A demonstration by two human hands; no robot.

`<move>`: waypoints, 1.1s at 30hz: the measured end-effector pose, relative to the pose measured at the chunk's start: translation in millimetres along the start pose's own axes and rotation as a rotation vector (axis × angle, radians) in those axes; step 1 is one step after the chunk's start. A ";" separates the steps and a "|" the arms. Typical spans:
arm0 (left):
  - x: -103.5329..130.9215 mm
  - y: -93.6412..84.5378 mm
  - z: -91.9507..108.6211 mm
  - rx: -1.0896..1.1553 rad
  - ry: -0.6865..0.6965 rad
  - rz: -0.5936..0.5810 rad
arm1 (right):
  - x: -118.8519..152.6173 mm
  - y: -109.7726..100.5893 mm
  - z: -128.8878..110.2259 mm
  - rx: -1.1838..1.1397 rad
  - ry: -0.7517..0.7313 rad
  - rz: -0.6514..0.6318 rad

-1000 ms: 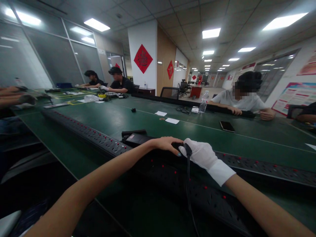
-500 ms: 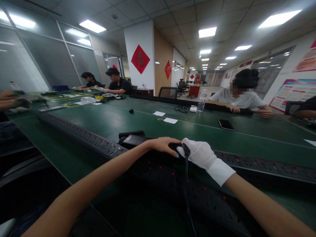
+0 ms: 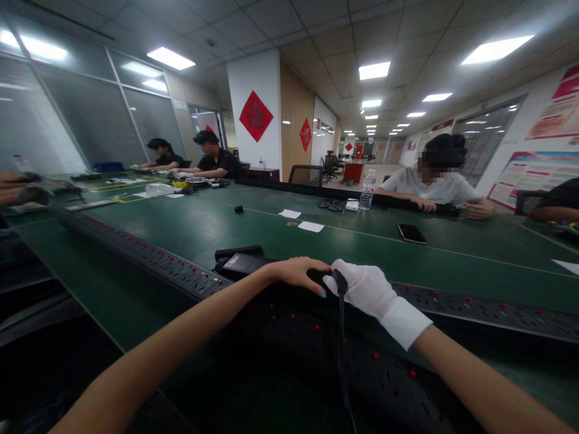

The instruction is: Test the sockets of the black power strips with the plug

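Observation:
My bare left hand rests over a dark object, its thumb and fingers spread around it, close to my right hand's fingertips. In a white glove, my right hand is closed on a black plug, whose cable hangs down toward me. A long black power strip with red switches lies beneath both hands. Left of my left hand is a black device with a small label. What lies under my left palm is too dark to make out.
Another long strip runs left on the green table, and one runs right. Farther off are papers, a phone and a bottle. A person sits across; others sit at the far left.
The view has tilted slightly, so most things sit a little lower or higher in the picture. Both hands keep nearly the same places; the plug is still in my right hand.

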State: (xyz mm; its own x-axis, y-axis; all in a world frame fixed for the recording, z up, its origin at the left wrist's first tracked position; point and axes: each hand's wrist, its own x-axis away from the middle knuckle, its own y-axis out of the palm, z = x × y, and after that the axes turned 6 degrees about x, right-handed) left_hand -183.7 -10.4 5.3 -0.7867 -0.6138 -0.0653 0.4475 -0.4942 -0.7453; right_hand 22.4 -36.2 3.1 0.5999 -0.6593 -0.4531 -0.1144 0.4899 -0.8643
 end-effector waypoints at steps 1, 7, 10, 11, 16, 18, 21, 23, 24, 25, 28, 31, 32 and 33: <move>0.1 0.0 0.2 -0.006 0.003 -0.002 | 0.0 0.3 0.2 -0.003 0.000 0.000; 1.0 -0.8 4.6 -0.036 0.008 0.004 | 0.4 3.1 1.3 -0.018 -0.007 0.005; 1.8 -0.6 6.5 -0.038 -0.001 0.016 | 0.5 3.6 0.5 -0.010 0.012 0.012; 2.1 -0.4 6.8 -0.039 -0.002 0.020 | 0.4 3.5 0.0 -0.009 0.021 0.010; 3.8 0.3 9.6 -0.078 0.006 0.030 | -1.0 2.0 -1.3 -0.008 0.058 -0.015; 4.2 0.3 11.1 -0.097 0.003 0.035 | -1.5 1.7 -1.3 -0.019 0.059 -0.020; 4.1 0.5 11.6 -0.077 0.001 0.043 | -1.9 1.4 -1.0 -0.046 0.058 -0.015; 3.6 0.8 10.5 -0.036 -0.004 0.047 | -2.0 1.4 -0.8 -0.067 0.062 -0.016; 3.2 1.0 9.9 -0.016 -0.005 0.047 | -2.0 1.6 -0.6 -0.074 0.066 -0.017; 2.8 1.1 9.3 0.002 -0.006 0.046 | -2.0 2.0 -0.5 -0.080 0.068 -0.018; 1.6 1.5 8.3 0.030 -0.010 0.044 | -1.8 4.7 -0.1 -0.080 0.068 -0.001; 0.7 1.6 8.6 0.057 -0.005 0.043 | -1.4 7.5 0.1 -0.047 0.072 0.021; 0.6 1.5 8.9 0.064 -0.003 0.041 | -1.2 7.7 0.0 -0.032 0.072 0.022; 0.5 1.3 9.2 0.068 -0.001 0.036 | -1.0 7.4 0.0 -0.020 0.069 0.018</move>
State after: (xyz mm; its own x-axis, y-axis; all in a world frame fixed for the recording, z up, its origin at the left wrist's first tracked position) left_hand -179.7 -17.0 10.4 -0.7690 -0.6327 -0.0908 0.5036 -0.5123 -0.6956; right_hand 21.0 -31.9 -2.8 0.5416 -0.6887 -0.4821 -0.1411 0.4909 -0.8597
